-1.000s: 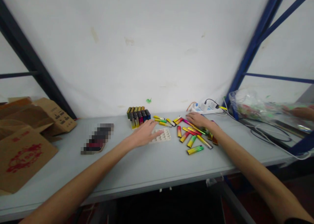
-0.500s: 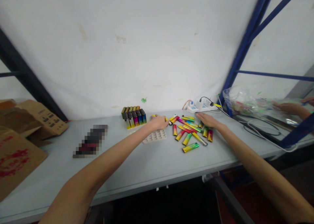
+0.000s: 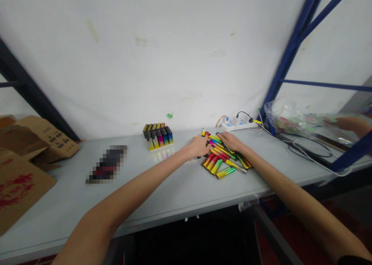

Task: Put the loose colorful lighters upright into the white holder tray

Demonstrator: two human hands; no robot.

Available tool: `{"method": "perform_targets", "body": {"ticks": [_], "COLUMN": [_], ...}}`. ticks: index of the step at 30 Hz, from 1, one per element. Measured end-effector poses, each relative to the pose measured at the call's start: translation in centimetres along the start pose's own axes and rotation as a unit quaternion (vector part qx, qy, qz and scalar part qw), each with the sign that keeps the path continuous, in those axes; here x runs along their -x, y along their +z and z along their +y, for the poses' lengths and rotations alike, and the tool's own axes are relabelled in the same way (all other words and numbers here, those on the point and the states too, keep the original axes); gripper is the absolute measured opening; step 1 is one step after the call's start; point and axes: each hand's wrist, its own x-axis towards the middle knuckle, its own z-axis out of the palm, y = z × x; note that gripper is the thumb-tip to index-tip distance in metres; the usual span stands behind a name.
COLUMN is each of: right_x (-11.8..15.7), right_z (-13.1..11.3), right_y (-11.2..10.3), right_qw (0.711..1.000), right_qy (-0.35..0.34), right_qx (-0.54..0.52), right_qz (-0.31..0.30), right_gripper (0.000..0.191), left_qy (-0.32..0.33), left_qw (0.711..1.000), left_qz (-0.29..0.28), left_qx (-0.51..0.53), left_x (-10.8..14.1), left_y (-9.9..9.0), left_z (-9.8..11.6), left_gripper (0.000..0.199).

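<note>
Shiny lighters (image 3: 222, 154) in yellow, red, green and pink lie in a loose pile on the table. My left hand (image 3: 200, 145) is at the pile's left edge, its fingers curled round a lighter that they mostly hide. At the right and back of the pile, my right hand (image 3: 231, 142) rests with fingers stretched over the lighters, pushing against them. Partly behind my left forearm, a white tray with holes (image 3: 190, 160) shows only its edge. To the left, several lighters stand upright in rows in a filled tray (image 3: 159, 137).
A pixelated dark object (image 3: 107, 164) lies on the left of the table (image 3: 162, 203), near open cardboard boxes (image 3: 23, 179). A power strip (image 3: 236, 123) with cables sits by the wall. Right of the blue frame (image 3: 286, 59) are plastic bags (image 3: 290, 116) and another person's arm (image 3: 351, 125).
My left hand has moved right from over the holed tray to the pile. My right hand has swept left, and the lighters are bunched closer together.
</note>
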Motion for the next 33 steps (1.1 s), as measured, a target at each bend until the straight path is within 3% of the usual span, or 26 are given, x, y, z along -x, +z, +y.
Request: {"method": "perform_targets", "body": {"ticks": [5, 8, 10, 12, 16, 19, 21, 33], "right_x": [-0.4, -0.3, 0.8, 3.1, 10.5, 15.1, 16.2, 11.9], "right_z": [-1.3, -1.4, -1.4, -1.5, -1.8, -2.1, -2.4, -3.7], "right_y": [0.1, -0.9, -1.9, -2.9, -3.9, -3.5, -3.1, -1.2], "right_qw": [0.999, 0.997, 0.997, 0.998, 0.998, 0.997, 0.997, 0.996], "right_qy": [-0.018, -0.016, -0.019, -0.040, -0.058, -0.066, -0.070, -0.091], "right_qx": [-0.024, -0.041, -0.043, -0.041, -0.021, -0.006, -0.007, 0.001], "right_qz": [0.029, 0.059, 0.056, 0.027, -0.017, -0.032, -0.022, -0.019], "right_gripper": [0.042, 0.042, 0.046, 0.054, 0.075, 0.085, 0.083, 0.068], "left_qy": [0.011, -0.021, -0.004, 0.018, 0.050, 0.085, 0.103, 0.103], "left_qw": [0.999, 0.997, 0.998, 0.999, 0.998, 0.996, 0.994, 0.994], "left_qz": [0.040, 0.070, 0.052, 0.024, -0.014, -0.025, -0.020, 0.039], "left_qx": [0.020, 0.030, 0.032, 0.031, 0.027, 0.023, 0.020, 0.022], "left_x": [-0.2, -2.0, -3.7, -5.6, -8.1, -8.2, -7.5, -2.7], "left_y": [-0.3, -0.5, -0.2, 0.4, 1.8, 2.2, 2.1, -0.1], "left_z": [-1.7, -2.9, -3.4, -3.7, -3.5, -3.4, -3.5, -4.2], "left_gripper": [0.046, 0.057, 0.057, 0.057, 0.054, 0.047, 0.047, 0.047]}}
